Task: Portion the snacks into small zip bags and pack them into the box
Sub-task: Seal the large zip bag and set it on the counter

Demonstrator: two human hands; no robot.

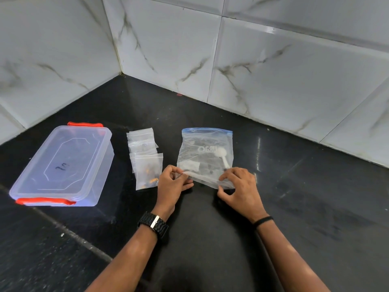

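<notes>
A small clear zip bag [207, 179] is stretched between my hands just above the black counter. My left hand [171, 183] pinches its left end and my right hand [240, 186] pinches its right end. Behind it lies a large clear zip bag [207, 152] with a blue seal, holding dark snack pieces and a white spoon. A row of several small zip bags [145, 157] with snack pieces inside lies to the left. The clear plastic box [63, 165], its lid on and with red clips at both ends, stands at far left.
The black stone counter [294, 207] meets white marble-tiled walls [273, 70] at the back and left, forming a corner. A seam runs diagonally across the counter at lower left.
</notes>
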